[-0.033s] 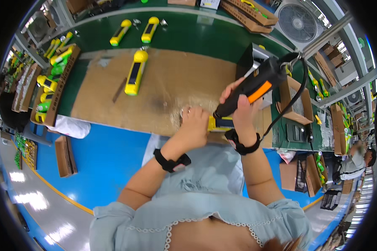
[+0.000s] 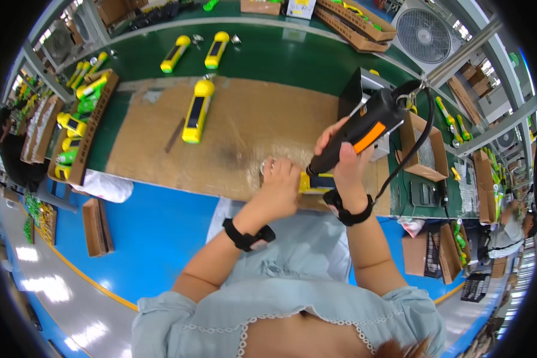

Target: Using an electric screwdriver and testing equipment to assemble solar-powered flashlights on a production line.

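Note:
My right hand (image 2: 350,164) is wrapped round a black electric screwdriver (image 2: 361,132) with an orange stripe. The screwdriver hangs tilted from a metal ring, its tip pointing down at a yellow flashlight (image 2: 317,184) with a dark panel. That flashlight lies on its side along the near edge of the cardboard. Closed over its left end is my left hand (image 2: 280,182), hiding most of that end. A small shiny part (image 2: 265,166) shows beside the left fingertips. Whether the tip touches a screw I cannot tell.
Another yellow flashlight (image 2: 198,111) lies on the cardboard sheet (image 2: 244,113), with two more behind on the green bench (image 2: 268,45). A carton of yellow and green flashlights (image 2: 85,134) stands at left. At right are an open carton (image 2: 422,146) and the screwdriver's black cable (image 2: 422,138).
The whole view has shifted slightly, so the bench sits a little lower in the picture. Both hands keep their holds, with the screwdriver tip still at the flashlight.

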Demonstrator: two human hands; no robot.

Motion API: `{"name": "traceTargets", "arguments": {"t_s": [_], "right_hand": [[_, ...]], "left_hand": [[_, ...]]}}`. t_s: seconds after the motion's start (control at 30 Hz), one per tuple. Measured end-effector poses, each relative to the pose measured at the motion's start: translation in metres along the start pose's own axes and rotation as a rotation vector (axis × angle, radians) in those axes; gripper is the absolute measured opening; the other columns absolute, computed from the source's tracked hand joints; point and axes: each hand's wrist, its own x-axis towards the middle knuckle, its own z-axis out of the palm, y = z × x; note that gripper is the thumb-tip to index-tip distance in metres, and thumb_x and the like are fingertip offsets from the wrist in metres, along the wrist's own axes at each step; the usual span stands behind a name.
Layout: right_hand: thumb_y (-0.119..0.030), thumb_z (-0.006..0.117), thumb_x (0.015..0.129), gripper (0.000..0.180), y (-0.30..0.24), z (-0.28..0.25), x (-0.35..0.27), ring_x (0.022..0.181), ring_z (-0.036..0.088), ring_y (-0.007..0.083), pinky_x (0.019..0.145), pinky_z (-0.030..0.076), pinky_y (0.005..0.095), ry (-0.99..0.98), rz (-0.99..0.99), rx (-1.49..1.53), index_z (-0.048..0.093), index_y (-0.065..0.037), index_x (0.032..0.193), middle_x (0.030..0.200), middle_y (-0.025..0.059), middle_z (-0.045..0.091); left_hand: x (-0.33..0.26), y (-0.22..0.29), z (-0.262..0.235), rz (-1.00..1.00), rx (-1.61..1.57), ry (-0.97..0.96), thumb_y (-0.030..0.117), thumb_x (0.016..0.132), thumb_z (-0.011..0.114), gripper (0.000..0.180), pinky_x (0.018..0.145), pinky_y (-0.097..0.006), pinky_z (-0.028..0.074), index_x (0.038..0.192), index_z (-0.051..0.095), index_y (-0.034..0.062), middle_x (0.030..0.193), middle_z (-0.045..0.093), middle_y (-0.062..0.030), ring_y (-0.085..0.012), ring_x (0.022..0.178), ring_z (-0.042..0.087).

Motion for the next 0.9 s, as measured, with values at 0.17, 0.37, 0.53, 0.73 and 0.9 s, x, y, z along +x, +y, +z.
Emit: {"name": "traceTargets", "arguments": {"t_s": [0.17,0.37,0.53,0.73,0.9], "right_hand": [[-0.031,0.067,0.078,0.037,0.0,-0.004,0.002,0.059,0.055,0.0128,0.053,0.045,0.0253,-0.09,0.058,-0.009,0.05,-0.001,0.091,0.069,0.0076,0.057],[-0.054,0.072,0.069,0.07,-0.04,-0.027,0.027,0.056,0.055,0.0189,0.052,0.048,0.0281,0.039,-0.088,0.345,0.041,-0.002,0.104,0.071,0.0087,0.052],[-0.064,0.068,0.067,0.078,-0.067,-0.076,0.051,0.054,0.054,0.0205,0.05,0.048,0.0293,-0.065,-0.204,0.176,0.036,-0.002,0.102,0.07,0.0103,0.05],[-0.056,0.077,0.063,0.077,-0.022,-0.065,0.041,0.057,0.056,0.0205,0.052,0.049,0.0292,0.051,-0.075,0.216,0.039,-0.002,0.102,0.071,0.01,0.051],[-0.052,0.081,0.06,0.075,-0.005,-0.073,0.04,0.063,0.057,0.0183,0.056,0.049,0.0283,0.0,0.002,0.245,0.042,-0.003,0.102,0.075,0.009,0.052]], "left_hand": [[0.0,0.003,0.001,0.027,0.008,0.028,0.009,0.06,0.072,0.061,0.102,-0.057,0.021,0.115,0.045,-0.0002,0.111,0.043,-0.0183,-0.0366,0.114,0.04],[-0.007,0.019,-0.013,-0.047,0.283,0.02,0.02,0.062,0.073,0.053,0.098,-0.053,0.027,0.106,0.052,-0.0012,0.097,0.049,-0.0155,-0.0317,0.1,0.047],[0.005,0.01,-0.024,-0.299,0.478,0.009,0.037,0.065,0.074,0.055,0.093,-0.049,0.031,0.1,0.054,-0.0006,0.092,0.052,-0.0142,-0.0305,0.093,0.049],[0.185,-0.078,0.024,-0.365,0.602,0.271,0.059,0.072,0.062,0.075,0.087,-0.047,0.034,0.114,0.05,-0.0016,0.099,0.055,-0.0146,-0.0294,0.1,0.05],[0.21,-0.118,0.01,-0.507,0.784,0.257,0.054,0.072,0.064,0.064,0.091,-0.048,0.032,0.108,0.055,0.0026,0.105,0.053,-0.0125,-0.0287,0.104,0.048]]}}
